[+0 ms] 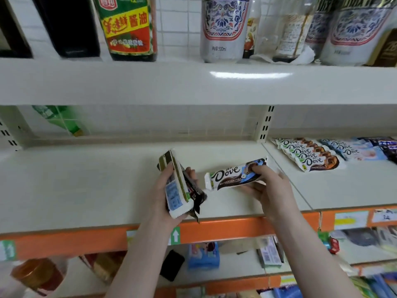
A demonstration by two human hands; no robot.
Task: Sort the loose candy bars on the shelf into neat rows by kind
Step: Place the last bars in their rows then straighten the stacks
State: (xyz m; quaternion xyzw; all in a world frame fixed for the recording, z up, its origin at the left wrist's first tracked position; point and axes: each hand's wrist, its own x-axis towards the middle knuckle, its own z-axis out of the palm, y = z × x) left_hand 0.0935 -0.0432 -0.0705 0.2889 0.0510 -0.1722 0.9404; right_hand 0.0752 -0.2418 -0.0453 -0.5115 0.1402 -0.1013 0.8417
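Observation:
My left hand (166, 190) grips a small stack of candy bars (177, 186) held on edge above the shelf (86, 179); a white-and-green wrapper faces me and a dark wrapper sticks out behind it. My right hand (266, 186) pinches one white-and-brown Dove bar (227, 176) by its right end, level, just right of the stack. On the shelf section to the right lies a slanted row of brown Dove bars (309, 155), a row of light-blue Dove bars (352, 149) beside it, and dark-blue bars (386, 145) at the far right.
An upper shelf (193, 82) overhangs with sauce bottles and patterned 500 ml bottles. A slotted upright (266, 123) divides the shelf sections. A green bottle (62, 121) lies at the back left. The orange shelf edge (225, 231) runs below my wrists, with goods underneath.

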